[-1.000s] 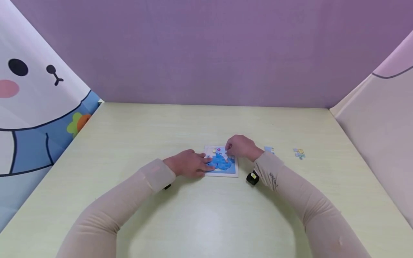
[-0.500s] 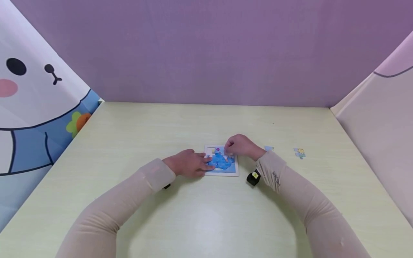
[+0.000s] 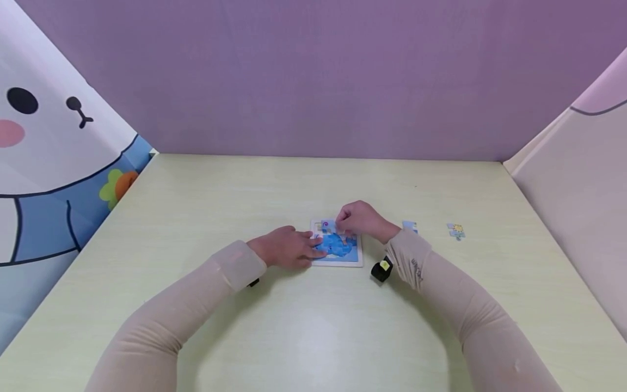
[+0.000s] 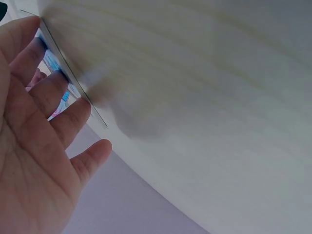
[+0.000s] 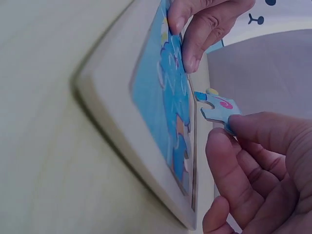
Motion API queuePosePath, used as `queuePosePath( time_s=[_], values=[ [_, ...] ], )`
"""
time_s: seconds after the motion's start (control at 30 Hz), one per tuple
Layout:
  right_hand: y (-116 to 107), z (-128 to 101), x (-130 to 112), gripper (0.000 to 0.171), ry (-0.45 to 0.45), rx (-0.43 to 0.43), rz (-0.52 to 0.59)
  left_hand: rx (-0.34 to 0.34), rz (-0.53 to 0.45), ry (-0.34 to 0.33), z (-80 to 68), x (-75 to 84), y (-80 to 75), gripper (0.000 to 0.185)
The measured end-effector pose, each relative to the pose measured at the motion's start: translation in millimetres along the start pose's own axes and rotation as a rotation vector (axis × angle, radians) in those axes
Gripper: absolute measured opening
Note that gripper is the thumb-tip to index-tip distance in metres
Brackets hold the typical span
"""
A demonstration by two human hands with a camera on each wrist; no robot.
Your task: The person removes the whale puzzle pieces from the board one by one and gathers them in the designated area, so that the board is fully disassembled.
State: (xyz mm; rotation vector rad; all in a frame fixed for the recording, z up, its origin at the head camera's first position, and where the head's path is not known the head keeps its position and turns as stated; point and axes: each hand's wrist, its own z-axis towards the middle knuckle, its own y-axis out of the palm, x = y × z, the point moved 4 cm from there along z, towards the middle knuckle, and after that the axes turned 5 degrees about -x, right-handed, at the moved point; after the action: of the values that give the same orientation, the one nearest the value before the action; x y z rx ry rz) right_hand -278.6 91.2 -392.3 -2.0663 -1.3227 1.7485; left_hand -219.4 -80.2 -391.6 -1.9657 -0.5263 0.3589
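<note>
Pale table (image 3: 313,337): right hand (image 3: 360,220) pinches puzzle piece (image 5: 218,108); left hand (image 3: 286,247) flat on puzzle board (image 3: 349,258).

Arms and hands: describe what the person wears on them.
Both arms are covered in long, close-fitting beige sleeves ending at the wrists. The right sleeve bears small dark lettering near the cuff. A black device with a yellow patch sits under the right wrist. Both hands are bare.

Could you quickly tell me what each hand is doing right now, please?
Left hand: open, fingers resting flat on the puzzle board.
Right hand: pinching a puzzle piece just above the board.
</note>
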Motion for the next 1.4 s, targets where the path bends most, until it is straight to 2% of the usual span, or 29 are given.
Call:
queuePosePath(
  time_s=[0.27, 0.6, 0.77, 1.1, 1.4],
  values=[
    [-1, 0, 4, 0.029, -0.022, -0.013, 0.107, -0.015, -0.017, -0.005, -1.3, -0.1, -1.0, 0.044],
    [-9, -7, 10, 0.027, -0.090, 0.011, 0.072, -0.007, 0.006, -0.008, -3.0, -2.2, 2.2, 0.044],
    [-13, -10, 17, 0.028, -0.100, 0.025, 0.058, -0.008, -0.017, -0.009, -5.1, -2.7, 2.0, 0.044],
    [-26, -20, 29, 0.028, -0.060, 0.061, 0.056, -0.014, -0.042, -0.014, -7.8, -1.4, 0.3, 0.044],
    [-40, -29, 38, 0.027, -0.031, 0.071, 0.073, 0.010, 0.003, 0.001, -9.2, -0.6, -0.5, 0.042]
  ],
)
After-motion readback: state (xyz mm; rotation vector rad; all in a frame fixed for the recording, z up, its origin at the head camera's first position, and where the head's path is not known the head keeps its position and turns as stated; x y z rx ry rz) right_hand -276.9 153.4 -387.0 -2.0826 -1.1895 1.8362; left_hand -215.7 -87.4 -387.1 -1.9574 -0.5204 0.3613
